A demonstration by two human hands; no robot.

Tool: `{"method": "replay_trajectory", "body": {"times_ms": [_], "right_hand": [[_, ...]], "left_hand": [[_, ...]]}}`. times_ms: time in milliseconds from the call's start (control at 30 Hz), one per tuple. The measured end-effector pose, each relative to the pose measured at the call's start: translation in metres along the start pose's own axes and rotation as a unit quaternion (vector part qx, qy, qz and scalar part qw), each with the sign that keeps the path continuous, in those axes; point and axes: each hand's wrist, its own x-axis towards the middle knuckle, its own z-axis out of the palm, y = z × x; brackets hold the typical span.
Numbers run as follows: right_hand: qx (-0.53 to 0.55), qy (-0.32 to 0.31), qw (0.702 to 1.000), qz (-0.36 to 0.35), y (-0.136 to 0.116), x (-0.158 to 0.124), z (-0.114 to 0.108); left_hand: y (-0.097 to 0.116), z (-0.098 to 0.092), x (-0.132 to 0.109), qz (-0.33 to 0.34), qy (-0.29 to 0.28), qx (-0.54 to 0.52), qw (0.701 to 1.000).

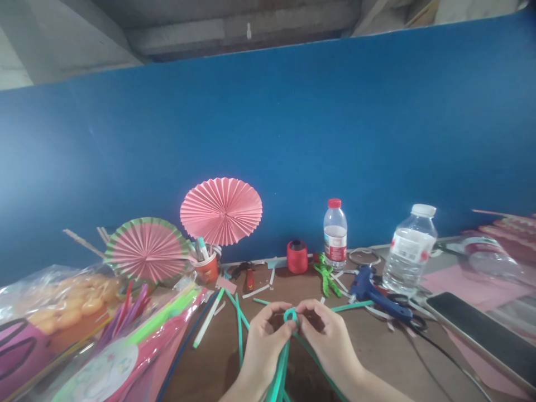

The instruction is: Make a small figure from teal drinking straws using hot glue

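Low in the middle of the head view, my left hand [268,335] and my right hand [324,338] meet around a small loop at the top of a bundle of teal pipe cleaners [280,368]. Thumbs and fingertips of both hands are closed on the loop from either side. Several teal lengths hang down from it toward the near edge. Loose teal pipe cleaners [239,321] lie left of my left hand, and another teal end [352,306] sticks out past my right hand.
A blue glue gun [379,296], scissors [412,312], a phone [481,329] and two water bottles [335,237] stand or lie to the right. Red thread spool [297,258] sits behind. Pink paper fans [221,212], a pen cup [206,269] and plastic-wrapped craft packs [138,352] crowd the left.
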Motion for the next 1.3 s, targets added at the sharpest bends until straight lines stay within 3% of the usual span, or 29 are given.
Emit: {"method": "replay_trajectory", "body": {"times_ms": [267, 467, 567, 667, 767, 900, 1067, 1200, 1300], "right_hand": [[0.175, -0.017, 0.981, 0.076, -0.001, 0.013, -0.006], [0.146, -0.212, 0.949, 0.182, -0.011, 0.022, -0.008], [0.104, -0.211, 0.952, 0.194, -0.013, 0.021, -0.004], [0.083, -0.180, 0.962, 0.189, -0.018, 0.019, -0.002], [0.066, -0.161, 0.970, 0.170, -0.024, 0.018, -0.003], [0.043, -0.151, 0.984, 0.089, -0.035, 0.018, -0.005], [0.023, -0.127, 0.992, -0.012, -0.060, 0.018, -0.011], [0.002, -0.125, 0.989, -0.083, -0.082, 0.015, -0.018], [0.004, -0.132, 0.986, -0.098, -0.094, 0.012, -0.022]], "left_hand": [[0.003, -0.003, 0.004, -0.015, -0.008, -0.086, 0.996], [0.007, -0.013, 0.012, 0.009, 0.029, -0.100, 0.995], [0.009, -0.016, 0.015, 0.015, 0.048, -0.081, 0.995], [0.016, -0.014, 0.014, -0.013, 0.029, -0.070, 0.997], [0.027, -0.010, 0.010, -0.034, -0.005, -0.042, 0.999], [0.046, -0.004, 0.003, -0.028, -0.023, -0.018, 0.999], [0.085, 0.012, -0.015, 0.037, -0.050, 0.018, 0.998], [0.116, 0.026, -0.036, 0.049, -0.089, 0.066, 0.993], [0.130, 0.032, -0.048, 0.033, -0.095, 0.063, 0.993]]}}
